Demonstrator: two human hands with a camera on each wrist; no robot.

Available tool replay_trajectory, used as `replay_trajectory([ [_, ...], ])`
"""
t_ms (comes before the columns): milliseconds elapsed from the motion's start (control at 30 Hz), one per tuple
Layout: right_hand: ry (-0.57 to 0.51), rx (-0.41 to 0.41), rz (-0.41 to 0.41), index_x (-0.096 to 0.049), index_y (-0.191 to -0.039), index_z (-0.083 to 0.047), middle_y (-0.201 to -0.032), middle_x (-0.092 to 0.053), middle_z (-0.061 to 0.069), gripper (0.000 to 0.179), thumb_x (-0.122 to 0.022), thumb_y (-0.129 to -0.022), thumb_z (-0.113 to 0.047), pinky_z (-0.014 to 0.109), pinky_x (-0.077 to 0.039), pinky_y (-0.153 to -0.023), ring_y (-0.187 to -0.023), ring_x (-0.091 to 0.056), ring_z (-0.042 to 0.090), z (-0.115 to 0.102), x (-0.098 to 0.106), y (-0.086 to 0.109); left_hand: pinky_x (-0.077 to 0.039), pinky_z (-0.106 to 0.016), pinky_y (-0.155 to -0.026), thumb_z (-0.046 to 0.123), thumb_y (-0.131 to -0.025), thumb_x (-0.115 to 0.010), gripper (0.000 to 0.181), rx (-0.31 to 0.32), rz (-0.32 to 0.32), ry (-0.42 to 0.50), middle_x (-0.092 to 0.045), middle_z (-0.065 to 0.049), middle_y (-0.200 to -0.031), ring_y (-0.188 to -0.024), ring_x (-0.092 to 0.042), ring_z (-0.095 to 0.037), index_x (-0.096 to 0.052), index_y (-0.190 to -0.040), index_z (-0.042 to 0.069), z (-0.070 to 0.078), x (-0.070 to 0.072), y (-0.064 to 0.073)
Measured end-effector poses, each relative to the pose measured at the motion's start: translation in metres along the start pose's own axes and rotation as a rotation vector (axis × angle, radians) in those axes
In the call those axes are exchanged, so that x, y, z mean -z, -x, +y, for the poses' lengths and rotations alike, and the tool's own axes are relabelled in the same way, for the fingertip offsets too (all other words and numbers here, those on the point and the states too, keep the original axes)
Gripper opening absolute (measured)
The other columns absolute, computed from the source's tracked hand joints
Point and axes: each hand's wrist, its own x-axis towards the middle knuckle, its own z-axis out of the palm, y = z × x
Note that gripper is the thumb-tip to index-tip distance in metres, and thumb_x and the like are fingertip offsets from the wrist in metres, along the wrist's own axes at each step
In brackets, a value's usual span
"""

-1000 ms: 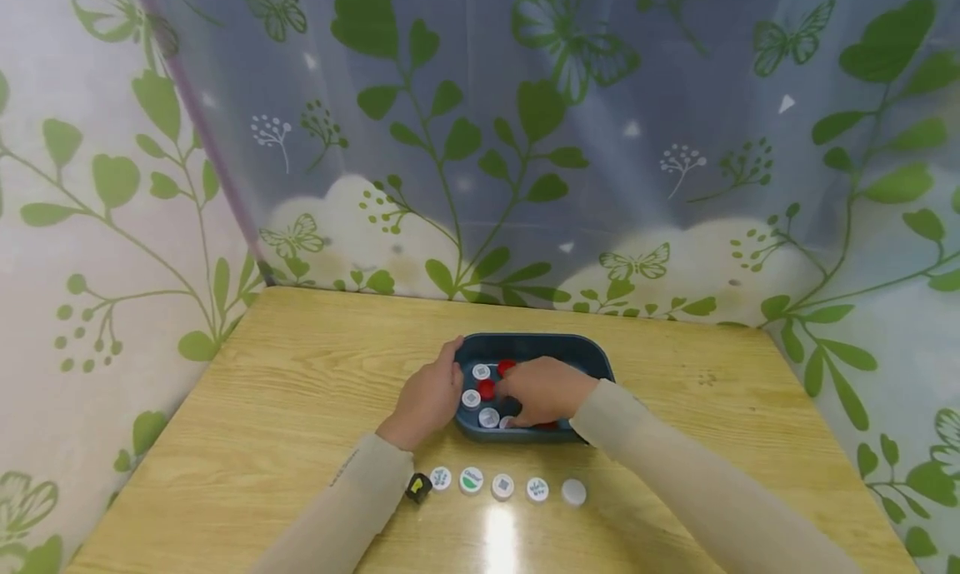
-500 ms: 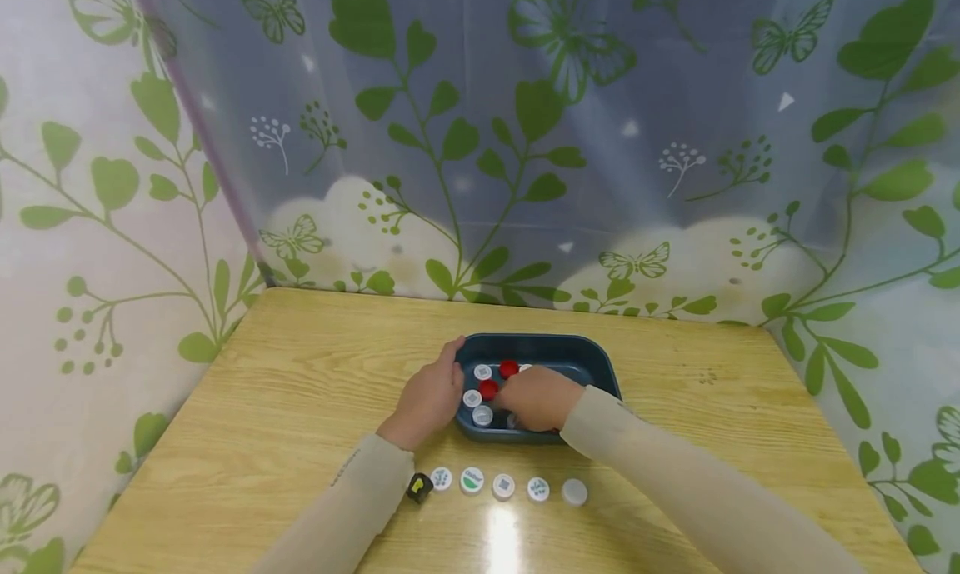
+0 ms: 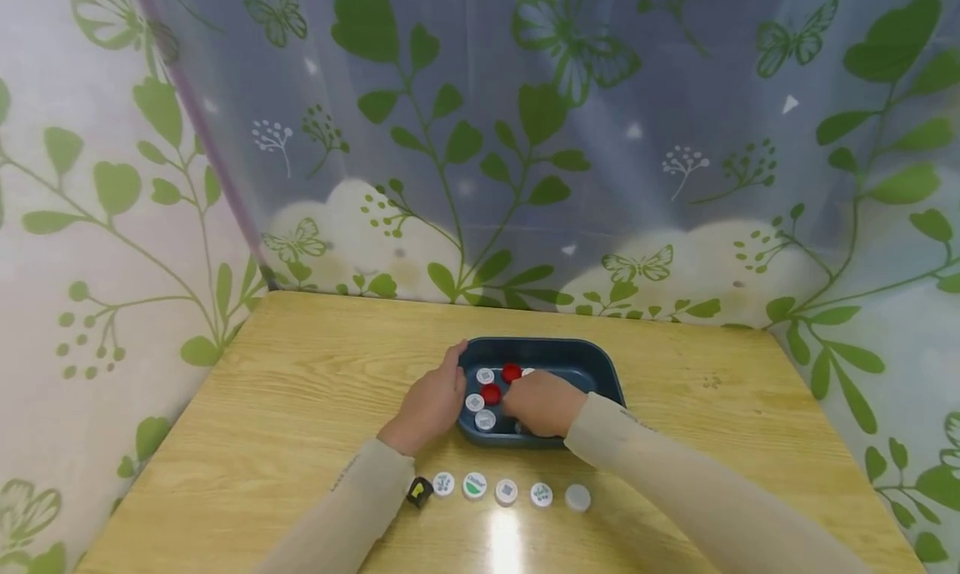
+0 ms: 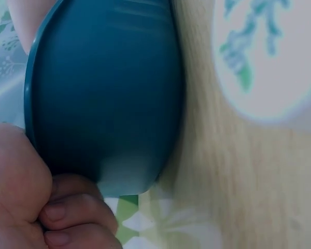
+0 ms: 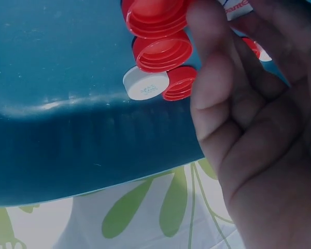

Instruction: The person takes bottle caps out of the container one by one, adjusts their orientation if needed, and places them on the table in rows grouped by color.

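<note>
A dark blue tray (image 3: 588, 366) with rounded corners sits on the table, with loose bottle caps inside. My left hand (image 3: 426, 409) grips its left end, thumb along the rim; curled fingers (image 4: 78, 210) lie against the outer wall in the left wrist view. Inside the tray, my right hand (image 3: 544, 401) reaches down with bent fingers, hiding what lies beneath. Beside it are red caps (image 3: 491, 394) and white caps (image 3: 485, 421). The right wrist view has a white cap with red lettering (image 5: 238, 7) near those fingers; I cannot tell whether it is held.
In front of the tray runs a row of white caps: one printed (image 3: 443, 484), one with green (image 3: 474, 486), a plain one (image 3: 577, 497) at the right end. A small black object with a yellow mark (image 3: 420, 491) lies by the left sleeve. Patterned curtains (image 3: 465, 182) surround the table.
My right hand has shifted slightly within the tray. One white cap near the front has slid a little left, and another has come into sight behind the hand. My left hand keeps its grip.
</note>
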Motion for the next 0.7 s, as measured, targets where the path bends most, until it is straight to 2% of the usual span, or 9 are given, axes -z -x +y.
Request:
replay_trajectory([
  [167,0.014,-0.009,-0.003,-0.078,-0.092,-0.016,-0.081,-0.073,-0.002,0.007,-0.084,-0.088,-0.018,0.032,-0.057,-0.079,-0.073,-0.066,0.017,-0.0027,0.0032,-0.0012,-0.047,-0.031,-0.057,0.022,-0.112,-0.042,0.055,-0.016,-0.016,-0.002,-0.056,-0.002,-0.066,-0.058,-0.057,-0.016,-0.024,-0.164,0.014,-0.0001,0.0043,0.0013],
  [400,-0.004,-0.057,-0.044,-0.079,-0.095,-0.017,-0.084,-0.073,-0.003,0.008,-0.083,-0.09,-0.02,0.032,-0.058,-0.084,-0.075,-0.065,0.016,-0.005,0.0038,-0.0021,-0.046,-0.031,-0.055,0.023,-0.113,-0.039,0.055,-0.003,-0.035,0.029,-0.058,-0.002,-0.068,-0.057,-0.056,-0.017,-0.022,-0.164,0.015,-0.0004,0.0034,0.0],
  [700,0.004,-0.073,-0.039,-0.079,-0.098,-0.017,-0.088,-0.075,-0.002,0.009,-0.082,-0.091,-0.022,0.033,-0.058,-0.087,-0.079,-0.068,0.017,-0.006,0.0007,-0.0013,-0.047,-0.03,-0.057,0.022,-0.113,-0.041,0.054,-0.01,-0.025,0.017,-0.061,-0.004,-0.072,-0.06,-0.058,-0.016,-0.025,-0.163,0.013,-0.0008,0.001,-0.0014],
])
